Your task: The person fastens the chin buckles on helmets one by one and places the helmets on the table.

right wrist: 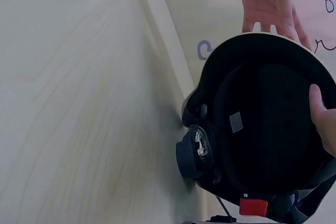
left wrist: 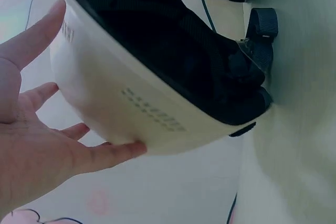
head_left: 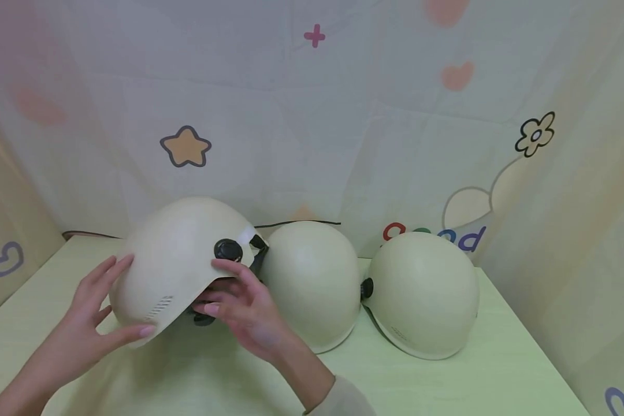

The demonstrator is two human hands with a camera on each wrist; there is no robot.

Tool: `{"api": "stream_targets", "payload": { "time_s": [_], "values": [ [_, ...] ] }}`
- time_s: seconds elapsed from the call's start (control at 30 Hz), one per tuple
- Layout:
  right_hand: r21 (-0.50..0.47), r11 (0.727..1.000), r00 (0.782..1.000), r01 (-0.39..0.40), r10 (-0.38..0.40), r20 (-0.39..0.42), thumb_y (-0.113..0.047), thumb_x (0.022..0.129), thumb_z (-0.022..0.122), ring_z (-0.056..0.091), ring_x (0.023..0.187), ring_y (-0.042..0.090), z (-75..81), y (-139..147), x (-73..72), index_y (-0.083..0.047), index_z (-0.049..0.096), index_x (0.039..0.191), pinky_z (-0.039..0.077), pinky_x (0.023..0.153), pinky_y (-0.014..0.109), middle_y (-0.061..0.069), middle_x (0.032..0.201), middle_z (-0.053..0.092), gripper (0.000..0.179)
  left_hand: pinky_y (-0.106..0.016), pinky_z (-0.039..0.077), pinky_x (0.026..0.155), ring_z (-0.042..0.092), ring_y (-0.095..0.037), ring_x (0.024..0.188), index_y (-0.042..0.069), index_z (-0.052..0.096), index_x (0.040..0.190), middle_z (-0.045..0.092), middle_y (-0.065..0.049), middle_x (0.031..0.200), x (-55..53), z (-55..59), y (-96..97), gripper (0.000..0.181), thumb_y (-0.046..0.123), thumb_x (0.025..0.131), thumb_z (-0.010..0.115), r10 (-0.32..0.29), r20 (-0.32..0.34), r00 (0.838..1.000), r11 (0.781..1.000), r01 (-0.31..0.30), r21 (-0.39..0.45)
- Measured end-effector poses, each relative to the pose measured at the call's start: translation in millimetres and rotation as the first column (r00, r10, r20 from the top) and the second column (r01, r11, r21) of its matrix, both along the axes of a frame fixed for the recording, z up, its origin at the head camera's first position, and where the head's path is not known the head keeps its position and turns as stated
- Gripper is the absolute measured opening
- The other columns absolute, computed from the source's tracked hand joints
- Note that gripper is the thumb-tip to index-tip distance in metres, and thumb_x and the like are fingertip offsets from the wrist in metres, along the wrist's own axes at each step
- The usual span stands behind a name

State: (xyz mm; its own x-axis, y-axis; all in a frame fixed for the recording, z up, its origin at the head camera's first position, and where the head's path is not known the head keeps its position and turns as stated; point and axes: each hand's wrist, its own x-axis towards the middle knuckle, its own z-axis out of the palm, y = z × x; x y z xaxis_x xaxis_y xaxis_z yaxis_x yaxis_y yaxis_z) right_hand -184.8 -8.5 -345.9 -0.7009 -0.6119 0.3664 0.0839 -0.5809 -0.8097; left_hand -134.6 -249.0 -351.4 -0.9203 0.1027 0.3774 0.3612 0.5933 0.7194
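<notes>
Both hands hold a cream helmet tilted at the left of the table, its hollow side turned toward the person. My left hand spreads its fingers round the outer shell, with the thumb by the lower rim near the slotted vents. At the opposite edge, my right hand grips the rim below a black round fitting; its thumb shows inside in the right wrist view. That view also shows the black lining and a red buckle part. A black strap hangs by the tabletop in the left wrist view.
Beside the held helmet stands a second cream helmet, and a third helmet stands at its right, both dome up. They rest on a pale tabletop. A printed curtain hangs behind and at both sides.
</notes>
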Motion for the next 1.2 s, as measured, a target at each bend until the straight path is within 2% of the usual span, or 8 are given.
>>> {"api": "stream_targets", "payload": {
  "time_s": [0.13, 0.23, 0.43, 0.63, 0.8, 0.93, 1.0, 1.2],
  "values": [
    [0.019, 0.999, 0.999, -0.034, 0.034, 0.003, 0.018, 0.083, 0.045, 0.054, 0.103, 0.022, 4.2, 0.9, 2.0, -0.009, 0.037, 0.130, 0.039, 0.096, 0.042, 0.010, 0.112, 0.051, 0.055, -0.072, 0.023, 0.081, 0.007, -0.047, 0.129, 0.026, 0.020, 0.146, -0.001, -0.011, 0.150, 4.7, 6.3, 14.5, 0.104, 0.017, 0.064, 0.083, 0.043, -0.054, 0.998, 0.999, -0.044, -0.011],
    [0.031, 0.998, 0.999, -0.050, 0.051, -0.020, 0.019, 0.083, 0.043, 0.051, 0.106, 0.021, 6.5, 1.1, 2.6, -0.003, 0.032, 0.134, 0.040, 0.095, 0.042, 0.009, 0.113, 0.049, 0.056, -0.073, 0.023, 0.077, 0.002, -0.045, 0.130, 0.025, 0.023, 0.145, 0.001, -0.010, 0.150, 7.1, 9.1, 21.1, 0.104, 0.020, 0.062, 0.085, 0.078, -0.088, 0.993, 0.996, -0.082, -0.040],
    [0.057, 0.998, 0.997, -0.040, 0.044, -0.070, 0.020, 0.083, 0.040, 0.048, 0.109, 0.021, 9.9, 0.3, 3.0, 0.003, 0.022, 0.138, 0.039, 0.096, 0.042, 0.009, 0.115, 0.047, 0.060, -0.072, 0.025, 0.074, 0.005, -0.046, 0.129, 0.024, 0.025, 0.145, 0.003, -0.011, 0.150, 8.2, 10.3, 22.5, 0.100, 0.021, 0.063, 0.084, 0.106, -0.112, 0.988, 0.991, -0.114, -0.070],
    [0.036, 0.999, 0.998, 0.029, -0.027, -0.055, 0.020, 0.083, 0.041, 0.049, 0.111, 0.023, 10.6, 2.3, 0.1, -0.004, 0.031, 0.136, 0.035, 0.099, 0.046, 0.010, 0.117, 0.044, 0.060, -0.073, 0.023, 0.076, 0.005, -0.047, 0.129, 0.024, 0.026, 0.145, 0.004, -0.011, 0.150, 7.3, 11.0, 19.5, 0.097, 0.021, 0.066, 0.082, 0.105, -0.101, 0.989, 0.991, -0.112, -0.069],
    [0.027, 0.995, 0.995, 0.097, -0.097, -0.010, 0.019, 0.081, 0.043, 0.052, 0.106, 0.023, 10.0, 9.2, -5.7, -0.010, 0.035, 0.135, 0.040, 0.094, 0.043, 0.010, 0.117, 0.044, 0.062, -0.073, 0.023, 0.076, 0.004, -0.047, 0.129, 0.023, 0.026, 0.145, 0.004, -0.013, 0.150, 7.8, 11.4, 18.8, 0.097, 0.021, 0.066, 0.082, 0.097, -0.098, 0.990, 0.992, -0.104, -0.070],
    [0.028, 0.989, 0.988, 0.143, -0.144, 0.050, 0.017, 0.081, 0.043, 0.054, 0.099, 0.019, 9.6, 15.9, -10.3, -0.009, 0.037, 0.133, 0.042, 0.091, 0.039, 0.008, 0.113, 0.047, 0.058, -0.071, 0.026, 0.073, 0.004, -0.047, 0.129, 0.025, 0.025, 0.145, 0.004, -0.012, 0.150, 8.2, 12.4, 18.5, 0.097, 0.023, 0.067, 0.082, 0.096, -0.089, 0.991, 0.990, -0.104, -0.092],
    [0.027, 0.988, 0.986, 0.151, -0.152, 0.072, 0.017, 0.081, 0.042, 0.053, 0.096, 0.018, 9.1, 18.7, -12.0, -0.007, 0.038, 0.131, 0.043, 0.090, 0.037, 0.008, 0.111, 0.048, 0.056, -0.070, 0.027, 0.072, 0.005, -0.047, 0.129, 0.026, 0.024, 0.145, 0.004, -0.011, 0.150, 8.5, 12.8, 18.0, 0.098, 0.023, 0.067, 0.082, 0.096, -0.087, 0.992, 0.989, -0.104, -0.105],
    [0.019, 0.992, 0.990, 0.122, -0.123, 0.072, 0.016, 0.083, 0.041, 0.052, 0.095, 0.019, 7.8, 23.6, -14.8, -0.002, 0.040, 0.131, 0.043, 0.090, 0.035, 0.008, 0.112, 0.050, 0.051, -0.069, 0.028, 0.071, 0.006, -0.046, 0.129, 0.025, 0.024, 0.145, 0.004, -0.012, 0.150, 9.2, 12.1, 16.0, 0.098, 0.021, 0.066, 0.083, 0.082, -0.100, 0.992, 0.988, -0.094, -0.125]
  ]
}}
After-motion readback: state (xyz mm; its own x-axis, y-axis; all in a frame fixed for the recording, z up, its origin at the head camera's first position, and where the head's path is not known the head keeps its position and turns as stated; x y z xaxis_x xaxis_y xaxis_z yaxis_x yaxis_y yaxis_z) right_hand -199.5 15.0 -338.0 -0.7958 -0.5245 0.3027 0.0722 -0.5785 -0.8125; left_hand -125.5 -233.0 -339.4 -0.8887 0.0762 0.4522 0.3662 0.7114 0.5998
